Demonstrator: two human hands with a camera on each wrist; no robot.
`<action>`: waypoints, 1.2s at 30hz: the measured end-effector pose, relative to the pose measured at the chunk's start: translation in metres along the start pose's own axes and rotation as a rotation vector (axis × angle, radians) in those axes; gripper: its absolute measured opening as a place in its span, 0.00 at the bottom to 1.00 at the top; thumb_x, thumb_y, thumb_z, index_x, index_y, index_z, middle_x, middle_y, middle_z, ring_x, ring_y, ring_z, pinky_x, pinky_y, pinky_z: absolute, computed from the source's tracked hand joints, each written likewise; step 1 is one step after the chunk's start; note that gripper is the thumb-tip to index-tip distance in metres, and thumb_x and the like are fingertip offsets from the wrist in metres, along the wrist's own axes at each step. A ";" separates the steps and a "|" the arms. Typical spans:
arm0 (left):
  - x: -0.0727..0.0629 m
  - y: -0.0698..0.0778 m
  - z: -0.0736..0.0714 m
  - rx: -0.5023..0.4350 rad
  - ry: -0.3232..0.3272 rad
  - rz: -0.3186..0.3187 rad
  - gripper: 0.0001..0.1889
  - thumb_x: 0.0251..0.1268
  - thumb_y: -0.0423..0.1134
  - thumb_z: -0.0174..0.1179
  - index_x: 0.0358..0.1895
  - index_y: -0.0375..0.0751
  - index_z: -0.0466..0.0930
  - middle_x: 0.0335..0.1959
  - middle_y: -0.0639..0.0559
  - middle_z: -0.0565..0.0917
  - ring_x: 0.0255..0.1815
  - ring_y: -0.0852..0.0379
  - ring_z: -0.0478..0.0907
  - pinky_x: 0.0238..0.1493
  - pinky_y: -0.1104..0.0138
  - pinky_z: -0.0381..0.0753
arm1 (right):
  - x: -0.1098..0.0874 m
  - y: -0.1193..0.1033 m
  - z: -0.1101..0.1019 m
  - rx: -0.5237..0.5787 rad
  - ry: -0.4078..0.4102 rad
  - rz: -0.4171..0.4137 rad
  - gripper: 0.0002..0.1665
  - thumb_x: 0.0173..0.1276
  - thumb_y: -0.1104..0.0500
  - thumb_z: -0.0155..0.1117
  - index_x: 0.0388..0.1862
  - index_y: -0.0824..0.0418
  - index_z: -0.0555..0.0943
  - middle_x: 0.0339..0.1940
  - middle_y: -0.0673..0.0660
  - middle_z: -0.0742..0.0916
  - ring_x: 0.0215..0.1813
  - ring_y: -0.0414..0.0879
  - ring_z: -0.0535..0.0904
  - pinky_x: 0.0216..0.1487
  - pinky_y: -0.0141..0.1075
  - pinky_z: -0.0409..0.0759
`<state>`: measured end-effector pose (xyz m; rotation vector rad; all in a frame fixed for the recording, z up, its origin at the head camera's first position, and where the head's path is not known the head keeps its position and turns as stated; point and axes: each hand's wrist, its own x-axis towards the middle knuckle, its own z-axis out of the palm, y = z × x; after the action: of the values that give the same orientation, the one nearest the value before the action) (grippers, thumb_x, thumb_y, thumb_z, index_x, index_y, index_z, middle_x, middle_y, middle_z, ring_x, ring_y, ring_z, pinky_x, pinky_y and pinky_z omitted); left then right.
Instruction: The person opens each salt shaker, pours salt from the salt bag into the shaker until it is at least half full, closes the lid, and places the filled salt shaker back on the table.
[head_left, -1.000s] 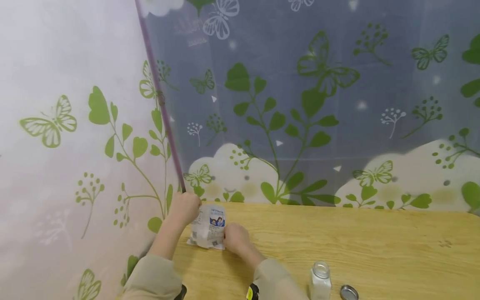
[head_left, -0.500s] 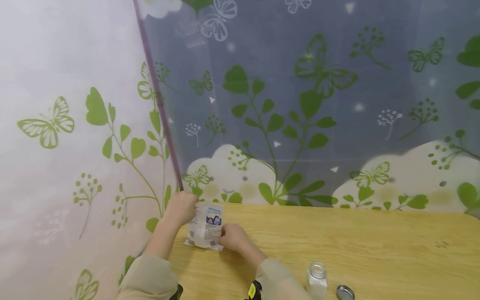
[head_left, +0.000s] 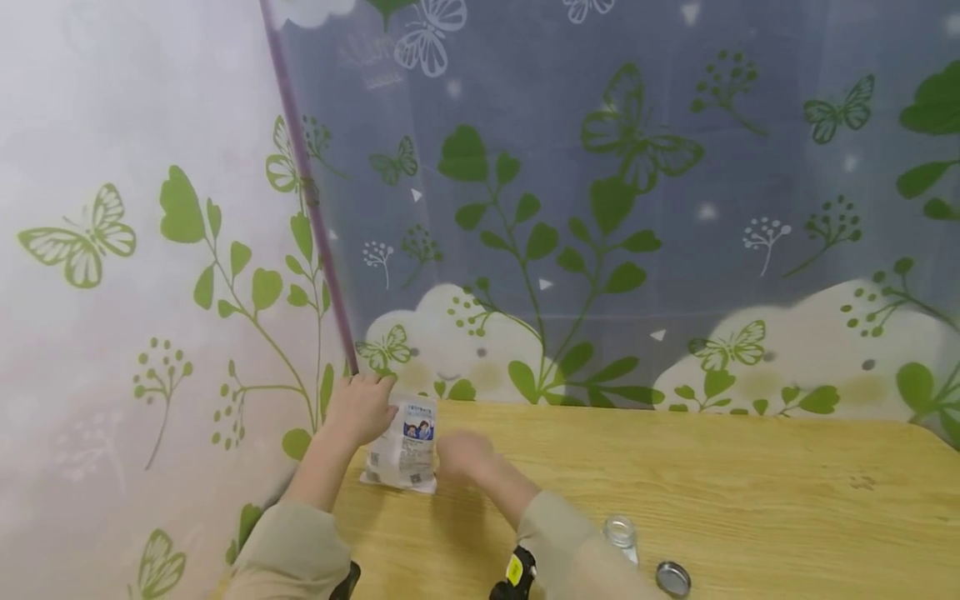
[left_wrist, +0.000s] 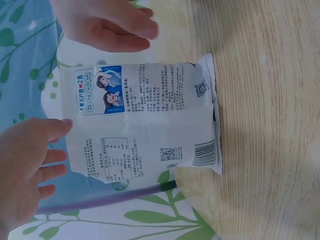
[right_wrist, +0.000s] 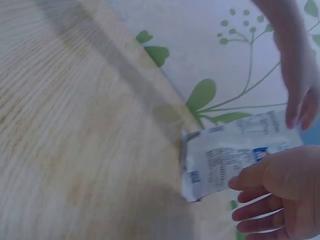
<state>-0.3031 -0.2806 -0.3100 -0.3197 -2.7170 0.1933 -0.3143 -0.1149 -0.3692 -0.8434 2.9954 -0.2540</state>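
Note:
A white printed packet [head_left: 411,460] with a small blue picture stands upright on the wooden table, near the corner of the patterned cloth. My left hand [head_left: 363,408] is at its top left; in the left wrist view that hand [left_wrist: 31,165] has its fingers spread and relaxed, thumb tip at the packet's top edge. Just right of the packet is my right hand [head_left: 467,457], slightly blurred. Seen from the right wrist, this hand [right_wrist: 282,185] has loosely extended fingers and holds nothing; it overlaps the packet from that angle.
An uncapped glass jar [head_left: 621,533] stands near the front of the table [head_left: 750,492], partly behind my right sleeve. Its round metal lid [head_left: 673,578] lies beside it. A cloth with leaves and butterflies [head_left: 570,250] hangs behind and along the left side.
My right hand has let go of the packet's right side and drawn off it. The left hand's fingers have loosened at the top, while the packet stays standing.

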 end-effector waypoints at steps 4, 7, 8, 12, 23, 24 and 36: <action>0.001 0.004 0.001 -0.006 0.054 0.020 0.21 0.58 0.43 0.61 0.52 0.33 0.76 0.46 0.37 0.80 0.48 0.38 0.76 0.51 0.48 0.72 | -0.010 0.005 -0.024 -0.063 -0.037 -0.037 0.17 0.58 0.53 0.63 0.16 0.55 0.69 0.15 0.47 0.72 0.20 0.40 0.65 0.19 0.33 0.66; 0.003 0.009 0.000 -0.023 0.088 0.039 0.19 0.58 0.41 0.60 0.50 0.34 0.77 0.45 0.38 0.80 0.47 0.39 0.76 0.51 0.48 0.72 | -0.019 0.011 -0.042 -0.064 -0.059 -0.073 0.19 0.61 0.52 0.61 0.16 0.54 0.66 0.13 0.46 0.67 0.18 0.39 0.60 0.18 0.31 0.60; 0.004 0.011 0.000 -0.034 0.103 0.050 0.18 0.58 0.41 0.60 0.49 0.34 0.78 0.44 0.39 0.81 0.47 0.40 0.76 0.50 0.48 0.72 | -0.023 0.014 -0.047 -0.053 -0.063 -0.086 0.19 0.62 0.52 0.61 0.16 0.54 0.66 0.13 0.47 0.66 0.17 0.39 0.59 0.18 0.31 0.58; 0.005 0.021 -0.003 -0.100 0.143 0.093 0.14 0.58 0.39 0.61 0.45 0.35 0.80 0.41 0.41 0.82 0.44 0.43 0.78 0.47 0.50 0.74 | -0.041 0.030 -0.067 -0.014 -0.033 -0.170 0.12 0.63 0.53 0.61 0.23 0.58 0.76 0.20 0.47 0.77 0.22 0.40 0.68 0.23 0.31 0.68; 0.002 0.060 -0.005 -0.366 0.091 0.127 0.10 0.60 0.39 0.61 0.39 0.35 0.81 0.35 0.46 0.83 0.36 0.49 0.79 0.36 0.59 0.79 | -0.109 0.092 -0.096 0.125 0.029 -0.238 0.17 0.64 0.54 0.61 0.47 0.63 0.80 0.42 0.56 0.84 0.45 0.51 0.79 0.45 0.44 0.76; 0.001 0.066 -0.005 -0.394 0.065 0.119 0.11 0.61 0.40 0.60 0.41 0.36 0.81 0.35 0.46 0.83 0.37 0.49 0.80 0.35 0.60 0.79 | -0.115 0.098 -0.096 0.131 0.038 -0.244 0.16 0.65 0.54 0.61 0.47 0.63 0.80 0.42 0.56 0.83 0.45 0.51 0.78 0.45 0.44 0.76; -0.012 0.141 0.012 -0.543 -0.142 0.312 0.18 0.64 0.45 0.57 0.52 0.39 0.77 0.41 0.48 0.84 0.41 0.51 0.81 0.41 0.59 0.79 | -0.170 0.175 -0.071 0.200 0.096 -0.242 0.16 0.64 0.56 0.61 0.46 0.65 0.80 0.41 0.54 0.83 0.43 0.49 0.78 0.44 0.43 0.77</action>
<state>-0.2694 -0.1486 -0.3512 -0.9137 -2.8015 -0.4643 -0.2637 0.1310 -0.3313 -1.1992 2.8832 -0.6035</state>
